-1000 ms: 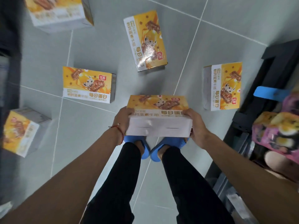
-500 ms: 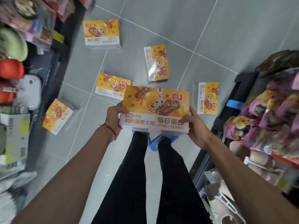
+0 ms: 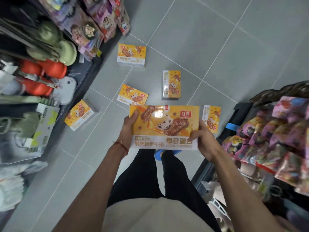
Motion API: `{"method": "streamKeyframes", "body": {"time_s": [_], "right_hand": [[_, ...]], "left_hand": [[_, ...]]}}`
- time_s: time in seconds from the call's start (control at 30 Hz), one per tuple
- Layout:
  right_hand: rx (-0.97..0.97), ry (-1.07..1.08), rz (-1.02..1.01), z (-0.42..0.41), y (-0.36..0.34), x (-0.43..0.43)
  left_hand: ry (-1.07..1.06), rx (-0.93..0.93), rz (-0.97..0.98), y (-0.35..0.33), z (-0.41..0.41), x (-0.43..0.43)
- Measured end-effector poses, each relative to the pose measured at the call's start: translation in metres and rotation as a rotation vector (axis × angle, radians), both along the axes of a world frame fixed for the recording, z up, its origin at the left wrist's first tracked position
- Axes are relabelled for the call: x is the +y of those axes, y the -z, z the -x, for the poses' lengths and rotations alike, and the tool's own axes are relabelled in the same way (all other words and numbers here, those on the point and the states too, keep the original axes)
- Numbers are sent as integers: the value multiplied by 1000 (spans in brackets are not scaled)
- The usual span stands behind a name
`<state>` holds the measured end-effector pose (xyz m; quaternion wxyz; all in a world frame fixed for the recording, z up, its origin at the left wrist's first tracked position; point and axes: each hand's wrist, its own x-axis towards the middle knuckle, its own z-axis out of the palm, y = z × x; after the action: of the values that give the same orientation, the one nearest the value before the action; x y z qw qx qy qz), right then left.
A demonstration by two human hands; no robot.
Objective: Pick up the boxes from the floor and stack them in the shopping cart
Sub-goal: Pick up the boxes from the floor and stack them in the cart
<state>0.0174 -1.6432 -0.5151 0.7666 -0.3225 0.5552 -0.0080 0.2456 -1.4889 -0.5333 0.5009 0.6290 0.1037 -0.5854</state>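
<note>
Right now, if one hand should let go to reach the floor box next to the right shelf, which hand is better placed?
Probably the right hand: it holds the right edge of the carried box, on the side nearest that floor box. The left hand grips the opposite edge, farther away.

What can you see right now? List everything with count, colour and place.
held box: one, orange and white, between both hands above the feet
floor boxes: five, orange and white, scattered on the tiles ahead
floor: grey tiles, between the shelves
soft goods: several, green, red, grey, left shelf
white carton: one, white with green print, left shelf
packets: many, mostly pink, right shelf
shoes: two, blue, below the held box
left hand: one, grips the box's left edge; red cord at the wrist
right hand: one, grips the box's lower right corner
</note>
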Motion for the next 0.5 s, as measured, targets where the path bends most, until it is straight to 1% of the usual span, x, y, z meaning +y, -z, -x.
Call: {"method": "streamKeyframes", "body": {"time_s": [0.17,0.27,0.37,0.5], "right_hand": [[42,35,13,-15,-26,13],[37,73,57,-27,-41,18],[28,53,95,-43,-57,22],[-4,-23,143,-63,-71,26]], "left_hand": [[-85,26,4,-26,0,11],[-134,-25,31,-44,-9,11],[-170,-57,61,-56,-17,15],[-250,-90,49,-71,-20,33]]}}
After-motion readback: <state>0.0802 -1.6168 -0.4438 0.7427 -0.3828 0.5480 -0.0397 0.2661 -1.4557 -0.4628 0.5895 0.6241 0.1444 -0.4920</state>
